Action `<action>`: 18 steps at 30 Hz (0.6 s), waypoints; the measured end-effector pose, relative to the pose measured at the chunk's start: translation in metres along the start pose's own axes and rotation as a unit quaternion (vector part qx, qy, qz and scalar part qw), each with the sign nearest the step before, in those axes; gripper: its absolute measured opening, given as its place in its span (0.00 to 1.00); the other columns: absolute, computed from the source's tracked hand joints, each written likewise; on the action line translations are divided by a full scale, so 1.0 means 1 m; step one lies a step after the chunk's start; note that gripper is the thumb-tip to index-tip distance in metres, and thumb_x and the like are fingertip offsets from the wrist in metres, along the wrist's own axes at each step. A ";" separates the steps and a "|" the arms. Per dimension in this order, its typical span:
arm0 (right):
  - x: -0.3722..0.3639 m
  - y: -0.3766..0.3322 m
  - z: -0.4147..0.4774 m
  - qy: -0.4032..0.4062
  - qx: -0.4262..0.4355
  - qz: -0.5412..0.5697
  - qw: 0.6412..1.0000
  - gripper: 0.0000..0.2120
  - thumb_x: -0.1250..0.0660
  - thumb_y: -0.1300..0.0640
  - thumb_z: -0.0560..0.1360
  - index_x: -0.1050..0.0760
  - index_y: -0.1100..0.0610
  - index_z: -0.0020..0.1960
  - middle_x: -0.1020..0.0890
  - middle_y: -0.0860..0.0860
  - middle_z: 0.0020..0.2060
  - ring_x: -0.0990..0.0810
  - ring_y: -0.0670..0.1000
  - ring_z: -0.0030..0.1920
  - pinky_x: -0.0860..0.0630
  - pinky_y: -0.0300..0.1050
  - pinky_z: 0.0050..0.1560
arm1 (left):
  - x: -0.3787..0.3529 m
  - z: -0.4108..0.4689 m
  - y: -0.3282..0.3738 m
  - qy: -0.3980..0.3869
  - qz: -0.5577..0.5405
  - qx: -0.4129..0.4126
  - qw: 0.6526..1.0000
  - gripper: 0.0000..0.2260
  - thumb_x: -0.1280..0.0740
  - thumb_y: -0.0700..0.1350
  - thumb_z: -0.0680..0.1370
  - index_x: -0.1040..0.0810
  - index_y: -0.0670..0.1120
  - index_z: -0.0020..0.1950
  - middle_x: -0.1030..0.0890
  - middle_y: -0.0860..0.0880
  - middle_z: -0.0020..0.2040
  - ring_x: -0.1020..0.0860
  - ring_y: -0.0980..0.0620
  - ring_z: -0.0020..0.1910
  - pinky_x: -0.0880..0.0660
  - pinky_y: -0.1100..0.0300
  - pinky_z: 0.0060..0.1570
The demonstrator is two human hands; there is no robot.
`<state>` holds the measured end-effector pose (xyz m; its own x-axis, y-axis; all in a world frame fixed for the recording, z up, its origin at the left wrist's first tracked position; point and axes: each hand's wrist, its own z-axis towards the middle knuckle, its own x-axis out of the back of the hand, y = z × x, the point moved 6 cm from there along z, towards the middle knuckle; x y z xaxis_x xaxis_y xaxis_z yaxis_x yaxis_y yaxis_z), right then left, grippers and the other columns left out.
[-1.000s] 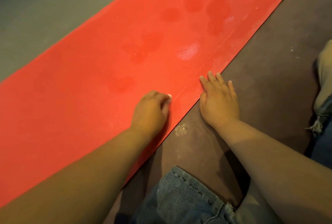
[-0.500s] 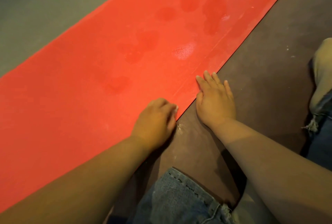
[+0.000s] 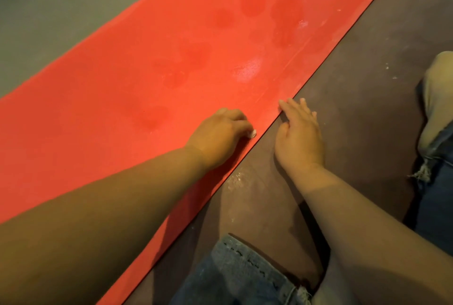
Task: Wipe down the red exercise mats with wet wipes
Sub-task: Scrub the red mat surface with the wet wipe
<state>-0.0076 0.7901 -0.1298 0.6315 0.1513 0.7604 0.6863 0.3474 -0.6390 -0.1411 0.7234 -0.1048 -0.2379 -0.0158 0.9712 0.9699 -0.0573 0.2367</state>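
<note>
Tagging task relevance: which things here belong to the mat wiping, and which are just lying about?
Job: red mat; wet wipe, gripped by left hand; right hand, flat at the mat's edge.
Just there: brown floor; jeans.

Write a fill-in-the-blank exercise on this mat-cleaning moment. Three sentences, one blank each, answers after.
1. The left hand grips a crumpled wet wipe whose colour is ____.
2. The right hand, fingers straight, lies mostly on the dark brown floor, its fingertips at the ____ of the long red exercise mat.
3. The left hand rests ____ the mat, not the floor.

Missing words: white; edge; on
</note>
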 end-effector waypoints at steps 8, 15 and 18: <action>-0.006 -0.007 -0.003 -0.022 0.029 -0.046 0.998 0.24 0.44 0.64 0.74 0.29 0.52 0.69 0.34 0.49 0.73 0.49 0.50 0.76 0.55 0.50 0.76 | 0.022 -0.058 0.012 -0.062 -0.005 -0.105 0.993 0.12 0.39 0.44 0.75 0.15 0.45 0.47 0.18 0.44 0.50 0.19 0.43 0.46 0.23 0.55 0.41; 0.002 0.003 0.000 0.030 -0.016 0.025 0.999 0.27 0.46 0.70 0.72 0.28 0.57 0.68 0.32 0.51 0.71 0.46 0.51 0.76 0.48 0.49 0.76 | -0.001 0.056 0.008 -0.007 -0.009 0.004 1.000 0.09 0.35 0.44 0.78 0.17 0.45 0.53 0.21 0.45 0.56 0.24 0.41 0.56 0.29 0.51 0.51; -0.003 0.000 0.000 0.008 -0.002 -0.021 1.000 0.26 0.45 0.68 0.73 0.31 0.56 0.70 0.35 0.50 0.73 0.48 0.50 0.76 0.52 0.47 0.76 | 0.004 0.024 0.011 -0.016 -0.024 -0.047 0.998 0.08 0.35 0.39 0.77 0.16 0.44 0.50 0.18 0.46 0.54 0.22 0.42 0.53 0.27 0.51 0.53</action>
<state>-0.0101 0.7898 -0.1322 0.6080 0.1229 0.7844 0.7133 0.3493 -0.6076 -0.1303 0.7470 -0.0978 -0.2804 0.0217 0.9596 0.9480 -0.1509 0.2804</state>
